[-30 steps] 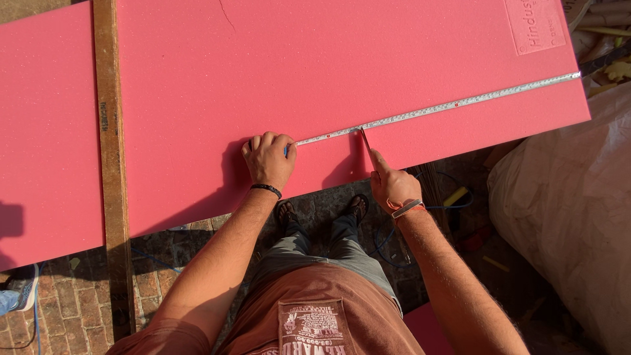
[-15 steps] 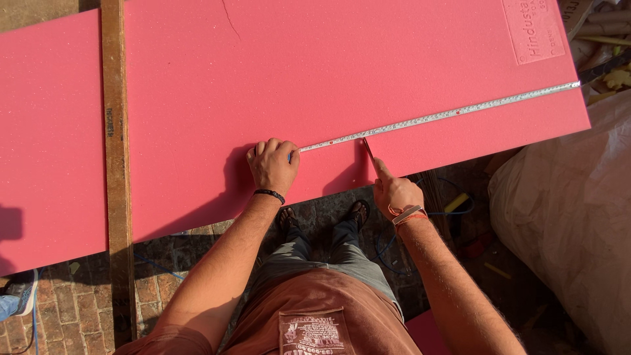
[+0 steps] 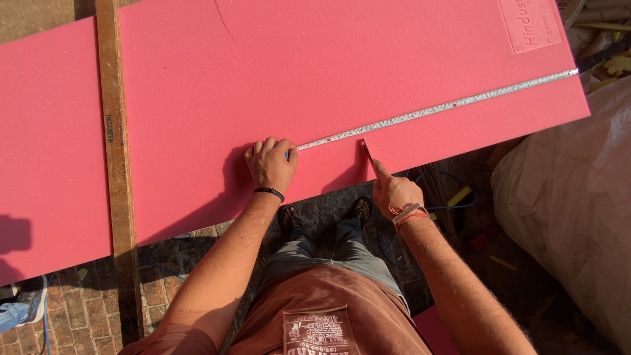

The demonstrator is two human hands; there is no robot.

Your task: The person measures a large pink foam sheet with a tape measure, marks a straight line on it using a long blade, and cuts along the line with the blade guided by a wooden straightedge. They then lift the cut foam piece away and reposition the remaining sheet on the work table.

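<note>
A large pink foam board lies across the view in front of me. A metal tape measure stretches over it from my left hand to the board's right edge. My left hand, with a black wristband, is closed over the tape's case and presses it on the board. My right hand sits at the board's near edge and grips a thin pencil. Its tip touches the board just below the tape.
A long wooden strip lies across the board at the left. A big white sack stands to the right. Brick floor, my sandalled feet, blue cable and small tools lie below the board. Another person's shoe is at the bottom left.
Both hands keep their places on the board and the tape stays stretched. Only the view has shifted slightly.
</note>
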